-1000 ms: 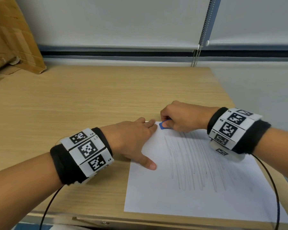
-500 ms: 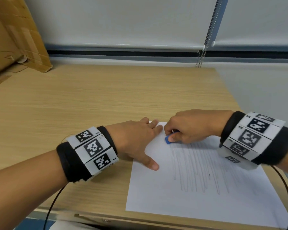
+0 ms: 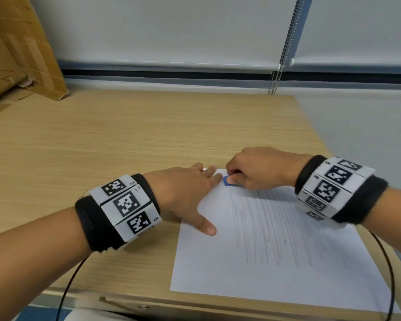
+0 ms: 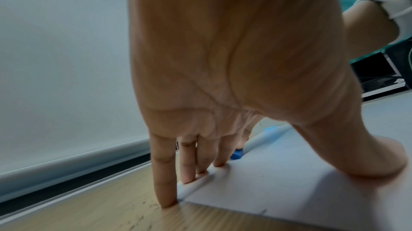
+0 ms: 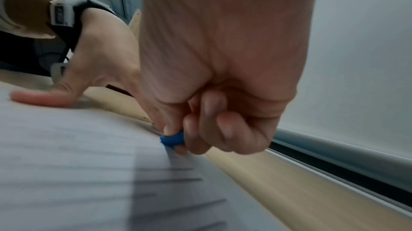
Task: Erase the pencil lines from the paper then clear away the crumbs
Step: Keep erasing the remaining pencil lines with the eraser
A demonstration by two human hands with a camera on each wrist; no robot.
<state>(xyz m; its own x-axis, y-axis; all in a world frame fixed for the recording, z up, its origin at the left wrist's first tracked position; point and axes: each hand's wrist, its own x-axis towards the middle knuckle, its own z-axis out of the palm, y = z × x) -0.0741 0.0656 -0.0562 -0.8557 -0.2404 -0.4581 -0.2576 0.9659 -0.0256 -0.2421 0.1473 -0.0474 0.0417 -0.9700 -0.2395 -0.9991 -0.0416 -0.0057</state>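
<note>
A smooth white sheet of paper (image 3: 276, 262) lies flat at the near right of a pale wood-grain table (image 3: 102, 147), covered in long grey pencil lines (image 3: 271, 230) running near to far. The right hand (image 3: 257, 167) has its fingers curled tight, pinching a small rounded blue eraser (image 3: 227, 181) at the sheet's far left corner. The left hand (image 3: 183, 193) lies flat with straight, spread fingers pressing the paper's left edge (its wristband tiles read L2, L3, L4). Brown corrugated cardboard (image 3: 21, 54) leans far left.
</note>
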